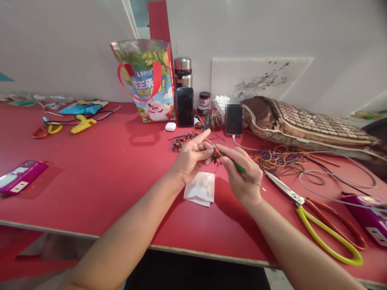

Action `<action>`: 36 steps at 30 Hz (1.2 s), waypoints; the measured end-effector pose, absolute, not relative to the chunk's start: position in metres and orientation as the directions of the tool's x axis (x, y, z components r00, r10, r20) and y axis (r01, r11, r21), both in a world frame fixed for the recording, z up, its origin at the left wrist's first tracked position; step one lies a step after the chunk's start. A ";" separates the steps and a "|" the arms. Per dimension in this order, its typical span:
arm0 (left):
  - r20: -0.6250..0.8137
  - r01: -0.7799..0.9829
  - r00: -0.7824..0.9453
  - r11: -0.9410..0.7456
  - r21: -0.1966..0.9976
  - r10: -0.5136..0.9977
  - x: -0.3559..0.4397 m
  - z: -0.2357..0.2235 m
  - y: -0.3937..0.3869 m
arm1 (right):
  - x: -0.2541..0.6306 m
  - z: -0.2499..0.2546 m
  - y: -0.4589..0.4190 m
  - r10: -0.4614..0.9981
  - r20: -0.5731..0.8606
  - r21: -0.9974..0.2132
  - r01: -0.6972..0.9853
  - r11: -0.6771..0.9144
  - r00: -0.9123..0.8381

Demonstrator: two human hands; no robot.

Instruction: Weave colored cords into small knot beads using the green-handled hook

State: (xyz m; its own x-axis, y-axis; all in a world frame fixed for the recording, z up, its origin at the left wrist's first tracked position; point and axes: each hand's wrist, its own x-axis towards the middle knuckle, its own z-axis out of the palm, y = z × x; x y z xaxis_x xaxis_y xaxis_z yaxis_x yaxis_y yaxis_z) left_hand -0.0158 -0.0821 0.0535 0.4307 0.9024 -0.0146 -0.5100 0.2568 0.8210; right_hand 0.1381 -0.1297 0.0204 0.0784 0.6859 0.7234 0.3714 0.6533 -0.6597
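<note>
Above the red table (99,177), my left hand (190,159) pinches a small knotted piece of coloured cord (214,153) between thumb and fingers, with the index finger stretched out. My right hand (242,175) is closed on a thin green-handled tool (236,164) whose tip points into the knot and whose metal end sticks out behind the palm. A folded white paper (201,188) lies on the table just under both hands. Loose cord strands run from the knot toward the back.
Big scissors with yellow and red handles (320,219) lie at the right. A tangle of coloured cords (278,158), a charging phone (234,119), a second phone (184,106), a flask (183,71), a printed bag (145,80), a woven bag (308,123) and a glue gun (82,125) lie about.
</note>
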 end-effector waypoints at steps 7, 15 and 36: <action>-0.049 -0.474 0.444 0.281 0.835 0.895 -0.023 0.049 -0.078 | 0.145 0.010 -0.120 0.871 0.481 -0.875 -0.001 0.483 0.096; -0.038 -0.412 0.439 0.238 0.880 0.898 -0.026 0.051 -0.076 | 0.149 0.013 -0.120 0.895 0.438 -0.896 -0.042 0.442 0.078; 0.049 -0.452 0.496 0.210 0.867 0.867 -0.038 0.060 -0.071 | 0.163 0.027 -0.124 0.900 0.416 -0.899 -0.093 0.429 0.131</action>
